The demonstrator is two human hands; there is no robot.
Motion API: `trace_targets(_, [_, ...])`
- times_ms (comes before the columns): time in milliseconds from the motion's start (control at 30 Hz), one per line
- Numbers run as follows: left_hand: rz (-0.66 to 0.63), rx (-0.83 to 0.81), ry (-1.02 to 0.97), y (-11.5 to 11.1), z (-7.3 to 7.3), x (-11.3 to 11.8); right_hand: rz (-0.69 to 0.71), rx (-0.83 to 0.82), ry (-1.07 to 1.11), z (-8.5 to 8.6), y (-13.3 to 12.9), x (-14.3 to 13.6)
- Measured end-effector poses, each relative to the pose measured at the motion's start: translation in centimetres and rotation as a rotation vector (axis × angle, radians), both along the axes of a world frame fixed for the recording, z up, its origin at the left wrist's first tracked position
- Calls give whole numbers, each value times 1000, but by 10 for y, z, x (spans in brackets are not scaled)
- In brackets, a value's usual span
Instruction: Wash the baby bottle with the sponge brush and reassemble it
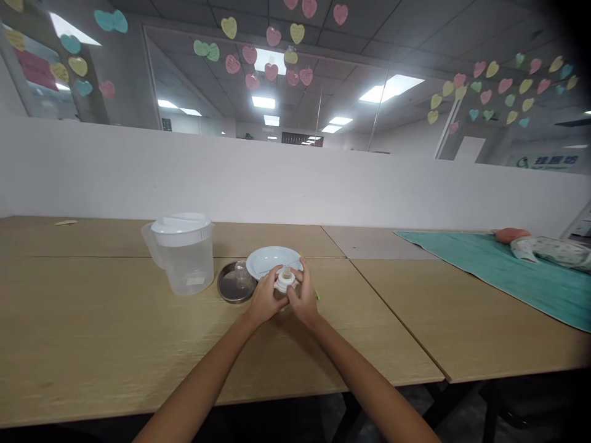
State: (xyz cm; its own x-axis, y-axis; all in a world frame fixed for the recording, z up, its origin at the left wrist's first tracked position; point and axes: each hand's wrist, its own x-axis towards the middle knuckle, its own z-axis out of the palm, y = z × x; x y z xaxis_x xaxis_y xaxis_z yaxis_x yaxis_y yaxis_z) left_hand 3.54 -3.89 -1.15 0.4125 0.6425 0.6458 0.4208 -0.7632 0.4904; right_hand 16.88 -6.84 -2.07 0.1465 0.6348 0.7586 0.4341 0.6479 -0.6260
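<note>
Both hands are wrapped around a baby bottle (286, 280) with a white ring collar and a clear teat pointing up. My left hand (266, 298) grips it from the left, and my right hand (303, 296) from the right, thumbs near the collar. Most of the bottle's body is hidden by the fingers. Just behind the hands lies a pale blue-white plate (265, 257), partly covered by them. To the left, a round metal tray (226, 289) carries a clear dome-shaped cap (242, 274). A thin yellow-green item (317, 295) shows beside my right hand, mostly hidden.
A clear plastic pitcher (189, 258) with a white lid stands left of the tray. On the right, a teal mat (498, 271) holds a patterned cloth bundle (554, 249) and a reddish rounded object (511, 234). The wooden table (115, 344) has seams and a near edge; a white wall (277, 184) rises behind.
</note>
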Motion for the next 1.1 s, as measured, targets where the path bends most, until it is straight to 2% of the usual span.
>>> trace_targets(167, [-7, 3, 7, 3, -3, -1, -36, 14, 20, -3, 7, -3])
trace_targets(367, [-5, 42, -2, 3, -2, 1, -169, -21, -75, 4, 8, -3])
trace_targets(633, [52, 45, 45, 5, -4, 1, -283, -32, 5, 5, 7, -8])
trace_targets(733, [52, 119, 127, 4, 1, -3, -291, -41, -35, 4, 6, -9])
trace_targets(900, [-54, 358, 279, 7, 15, -27, -271, -40, -97, 1, 8, -6])
trace_targets(933, [-38, 403, 259, 10, 16, -33, -265, -40, -106, 0, 8, -5])
trace_targets(967, [34, 431, 205, 15, 15, -40, -258, -40, -115, -1, 9, -5])
trace_targets(1033, [282, 417, 61, 28, 12, -51, -247, -45, -134, -2, 11, -3])
trace_targets(1100, [509, 341, 6, 42, 5, -60, -239, -49, -151, -3, 11, -2])
